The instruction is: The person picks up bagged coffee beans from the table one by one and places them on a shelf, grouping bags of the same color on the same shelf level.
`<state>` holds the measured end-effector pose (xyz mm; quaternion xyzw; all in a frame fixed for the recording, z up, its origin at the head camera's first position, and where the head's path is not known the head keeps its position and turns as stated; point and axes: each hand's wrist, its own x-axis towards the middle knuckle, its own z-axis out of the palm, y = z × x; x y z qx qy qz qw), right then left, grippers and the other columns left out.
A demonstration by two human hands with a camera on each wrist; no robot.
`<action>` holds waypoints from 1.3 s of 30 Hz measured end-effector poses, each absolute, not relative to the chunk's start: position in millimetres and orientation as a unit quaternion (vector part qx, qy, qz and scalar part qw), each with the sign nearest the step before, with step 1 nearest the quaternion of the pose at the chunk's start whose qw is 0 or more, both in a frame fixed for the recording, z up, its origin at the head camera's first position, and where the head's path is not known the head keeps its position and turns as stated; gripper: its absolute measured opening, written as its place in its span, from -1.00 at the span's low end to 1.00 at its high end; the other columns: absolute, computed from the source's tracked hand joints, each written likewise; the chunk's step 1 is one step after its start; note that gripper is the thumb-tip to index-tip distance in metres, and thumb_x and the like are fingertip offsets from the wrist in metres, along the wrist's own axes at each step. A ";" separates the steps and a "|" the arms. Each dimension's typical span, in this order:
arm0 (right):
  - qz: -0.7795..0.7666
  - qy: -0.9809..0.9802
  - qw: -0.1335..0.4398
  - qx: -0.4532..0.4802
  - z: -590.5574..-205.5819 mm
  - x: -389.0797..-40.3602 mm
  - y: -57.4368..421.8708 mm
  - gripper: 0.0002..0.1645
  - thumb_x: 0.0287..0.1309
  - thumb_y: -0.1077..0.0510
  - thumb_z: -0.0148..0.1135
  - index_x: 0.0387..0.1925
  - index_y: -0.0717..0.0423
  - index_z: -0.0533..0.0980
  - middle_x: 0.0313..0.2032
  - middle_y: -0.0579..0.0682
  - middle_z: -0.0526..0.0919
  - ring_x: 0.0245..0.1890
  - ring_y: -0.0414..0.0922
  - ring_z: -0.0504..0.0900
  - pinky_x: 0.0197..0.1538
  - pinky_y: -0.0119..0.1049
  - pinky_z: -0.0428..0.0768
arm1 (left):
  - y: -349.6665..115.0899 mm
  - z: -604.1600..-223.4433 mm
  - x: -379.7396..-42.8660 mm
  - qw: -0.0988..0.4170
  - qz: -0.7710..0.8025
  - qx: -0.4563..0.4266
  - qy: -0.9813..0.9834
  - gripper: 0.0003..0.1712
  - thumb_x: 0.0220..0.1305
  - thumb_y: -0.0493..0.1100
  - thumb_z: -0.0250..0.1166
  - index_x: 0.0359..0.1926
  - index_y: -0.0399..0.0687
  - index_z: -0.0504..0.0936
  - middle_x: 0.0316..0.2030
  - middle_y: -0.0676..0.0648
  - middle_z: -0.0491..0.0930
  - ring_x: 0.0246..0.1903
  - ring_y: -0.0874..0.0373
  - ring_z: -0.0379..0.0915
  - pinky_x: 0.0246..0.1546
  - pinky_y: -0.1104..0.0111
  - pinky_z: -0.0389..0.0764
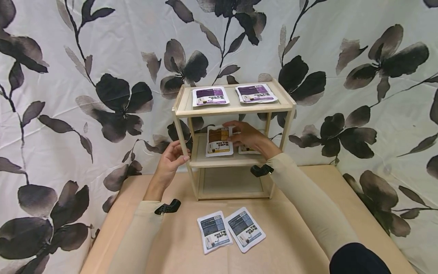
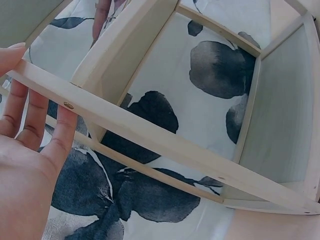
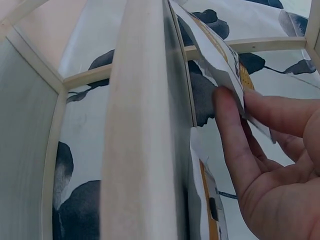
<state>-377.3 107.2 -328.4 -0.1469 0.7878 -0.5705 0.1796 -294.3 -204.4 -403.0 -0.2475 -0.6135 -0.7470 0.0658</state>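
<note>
A three-tier wooden shelf rack (image 1: 232, 163) stands against the backdrop. On its middle tier, my right hand (image 1: 249, 136) pinches the edge of an orange-and-white packet (image 1: 219, 147) between thumb and fingers. In the right wrist view, that pinched packet (image 3: 220, 57) tilts with its near edge raised. A second orange packet (image 1: 249, 150) lies to its right, partly behind my wrist. My left hand (image 1: 170, 159) grips the rack's left front post, thumb on one side and fingers behind. The left wrist view shows this post (image 2: 145, 132) running across the palm.
Two purple-and-white packets (image 1: 210, 96) lie side by side on the top tier. Two blue-grey packets (image 1: 215, 232) lie on the table (image 1: 181, 243) before the rack, their edges meeting. The bottom tier (image 1: 232, 182) shows a bare panel. Floral cloth (image 1: 130, 45) hangs behind.
</note>
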 end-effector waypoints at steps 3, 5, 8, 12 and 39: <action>-0.567 0.793 0.177 -0.138 -329.4 -378.0 107.2 -0.25 0.33 0.36 0.25 0.48 -0.03 0.30 0.36 0.29 0.24 0.08 0.14 0.63 0.03 -0.12 0.69 | -204.3 -403.4 -294.3 0.066 -0.747 -0.247 -0.613 -0.38 0.26 -0.54 0.26 0.23 0.09 0.54 -0.09 -0.20 0.56 -0.06 0.00 0.50 -0.01 0.37 0.64; -0.566 0.794 0.175 -0.136 -330.1 -378.3 107.5 -0.23 0.32 0.38 0.25 0.49 0.01 0.28 0.35 0.30 0.25 0.08 0.16 0.62 0.04 -0.13 0.69 | -204.3 -403.4 -294.1 0.067 -0.747 -0.247 -0.614 -0.38 0.26 -0.54 0.26 0.24 0.08 0.54 -0.09 -0.20 0.56 -0.06 0.01 0.50 -0.01 0.37 0.63; -0.562 0.798 0.169 -0.137 -329.7 -377.6 108.8 -0.21 0.31 0.40 0.25 0.51 0.06 0.25 0.36 0.29 0.27 0.11 0.18 0.61 0.11 -0.12 0.66 | -204.4 -403.2 -293.9 0.067 -0.746 -0.247 -0.615 -0.38 0.26 -0.54 0.25 0.24 0.08 0.54 -0.09 -0.18 0.56 -0.06 0.04 0.52 -0.01 0.38 0.63; -0.535 0.818 0.155 -0.141 -326.5 -373.8 112.1 -0.22 0.33 0.36 0.25 0.51 0.08 0.25 0.37 0.23 0.35 0.19 0.14 0.57 0.22 -0.08 0.58 | -204.0 -403.1 -293.0 0.065 -0.748 -0.246 -0.613 -0.38 0.26 -0.54 0.25 0.24 0.09 0.54 -0.09 -0.18 0.56 -0.06 0.08 0.53 -0.01 0.38 0.63; -0.505 0.813 0.131 -0.261 -327.5 -300.6 136.4 -0.46 0.29 0.22 0.34 0.25 0.34 0.48 0.06 0.27 0.64 -0.03 0.04 0.65 -0.01 -0.18 0.69 | -203.9 -404.4 -293.4 0.069 -0.743 -0.248 -0.618 -0.36 0.29 -0.55 0.23 0.24 0.14 0.54 -0.10 -0.08 0.57 -0.04 0.08 0.50 -0.01 0.38 0.63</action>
